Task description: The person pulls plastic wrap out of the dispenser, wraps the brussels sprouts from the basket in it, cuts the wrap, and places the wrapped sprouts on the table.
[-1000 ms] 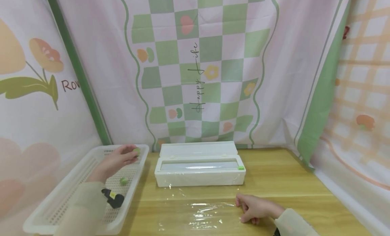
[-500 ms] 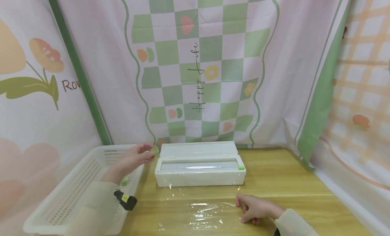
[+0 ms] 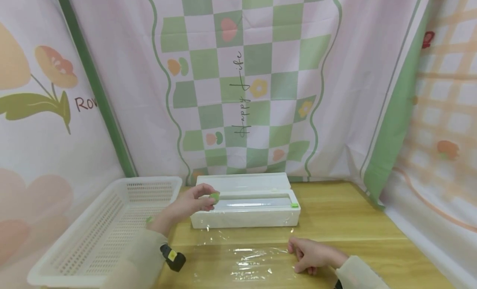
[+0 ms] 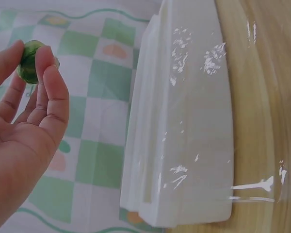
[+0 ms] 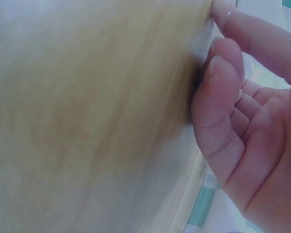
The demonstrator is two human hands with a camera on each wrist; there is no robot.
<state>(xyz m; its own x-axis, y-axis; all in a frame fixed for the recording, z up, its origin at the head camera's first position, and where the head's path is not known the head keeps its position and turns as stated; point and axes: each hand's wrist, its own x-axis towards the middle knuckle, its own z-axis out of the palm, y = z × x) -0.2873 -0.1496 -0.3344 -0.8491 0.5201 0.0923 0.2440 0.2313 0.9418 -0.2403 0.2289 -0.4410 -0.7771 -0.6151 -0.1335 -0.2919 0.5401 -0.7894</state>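
Head view: a green sprout [image 3: 214,197], pinched by the left hand [image 3: 193,202] near the left end of the open white box [image 3: 247,219].
A strip of table [image 3: 335,208] separates box from basket [image 3: 156,179], and wood extends past the box's right end; clear film [image 3: 247,265] reaches the right hand [image 3: 314,255], whose grip I cannot tell. Only the left wrist view shows the sprout's streaked leaves; only the head view, the basket.

In front of you hangs a back cloth [image 3: 257,59] with green and white squares and the words "Happy Life" [image 3: 240,94]. The left cloth [image 3: 33,148] has a peach flower [image 3: 56,66]; the right cloth [image 3: 443,111] has orange checks. Your table [image 3: 354,222] is yellow-brown wood, and the light is soft.
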